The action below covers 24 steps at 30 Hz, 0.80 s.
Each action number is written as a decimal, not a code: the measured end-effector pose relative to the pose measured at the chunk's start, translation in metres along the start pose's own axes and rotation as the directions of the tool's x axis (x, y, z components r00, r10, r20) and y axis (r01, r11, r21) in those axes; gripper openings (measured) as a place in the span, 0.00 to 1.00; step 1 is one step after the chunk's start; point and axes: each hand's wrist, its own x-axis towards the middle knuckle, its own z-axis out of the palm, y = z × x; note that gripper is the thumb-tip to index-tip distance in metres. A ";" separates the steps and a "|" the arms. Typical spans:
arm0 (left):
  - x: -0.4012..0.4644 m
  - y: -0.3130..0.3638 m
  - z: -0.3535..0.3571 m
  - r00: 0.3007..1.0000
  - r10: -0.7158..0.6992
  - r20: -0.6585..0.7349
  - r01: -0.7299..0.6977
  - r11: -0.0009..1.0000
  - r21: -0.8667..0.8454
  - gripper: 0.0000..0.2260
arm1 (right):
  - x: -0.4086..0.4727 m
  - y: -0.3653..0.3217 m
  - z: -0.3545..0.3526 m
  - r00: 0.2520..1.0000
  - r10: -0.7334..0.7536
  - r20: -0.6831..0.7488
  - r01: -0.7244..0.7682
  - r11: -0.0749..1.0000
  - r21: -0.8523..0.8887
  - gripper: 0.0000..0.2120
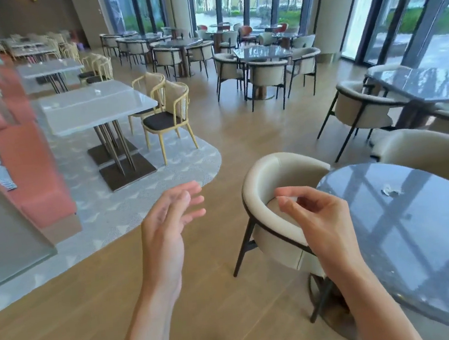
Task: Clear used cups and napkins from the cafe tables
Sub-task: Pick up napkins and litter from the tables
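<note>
A small crumpled white napkin scrap (391,191) lies on the dark glossy round table (422,245) at the right. My right hand (315,215) hovers left of that table, over a cream chair, with its fingers loosely curled and nothing in them. My left hand (168,226) is raised over the wooden floor, palm turned inward, fingers spread and empty. On the white rectangular table (93,106) at the left, a small white object (98,92) rests near the far side; what it is cannot be made out.
A cream tub chair (276,214) stands against the round table. More dark tables with cream chairs (261,65) fill the right and back. A coral bench (33,169) lines the left wall, and yellow-framed chairs (166,115) stand by the white tables.
</note>
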 end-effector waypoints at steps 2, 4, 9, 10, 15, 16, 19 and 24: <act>0.049 -0.010 -0.001 1.000 0.014 0.028 -0.013 1.000 -0.020 0.12 | 0.041 0.008 0.022 0.999 -0.026 -0.038 0.026 1.000 0.001 0.06; 0.100 -0.020 -0.003 0.998 0.028 0.060 -0.027 0.999 -0.018 0.13 | 0.085 0.018 0.049 0.996 -0.034 -0.081 0.037 0.999 0.033 0.06; 0.224 -0.036 -0.013 0.994 0.002 0.109 -0.003 1.000 0.008 0.16 | 0.186 0.037 0.128 0.994 0.001 -0.113 0.013 0.993 0.120 0.05; 0.249 -0.036 -0.017 0.995 0.014 0.103 -0.014 1.000 0.000 0.17 | 0.206 0.037 0.144 0.995 0.003 -0.098 0.010 0.991 0.136 0.05; 0.356 -0.047 -0.042 0.998 0.023 0.066 -0.022 0.999 -0.024 0.17 | 0.293 0.034 0.208 0.998 -0.013 -0.062 0.022 0.989 0.148 0.05; 0.375 -0.054 -0.046 0.997 0.024 0.067 -0.023 0.999 -0.023 0.17 | 0.310 0.034 0.218 0.997 -0.022 -0.070 0.032 0.989 0.141 0.05; 0.437 -0.075 -0.057 0.996 0.014 0.084 -0.011 0.999 -0.034 0.16 | 0.362 0.037 0.251 0.992 -0.048 -0.114 0.058 0.994 0.092 0.06; 0.556 -0.112 -0.063 0.990 0.000 0.139 0.010 0.997 -0.072 0.15 | 0.447 0.055 0.312 0.981 -0.083 -0.173 0.086 0.996 0.008 0.05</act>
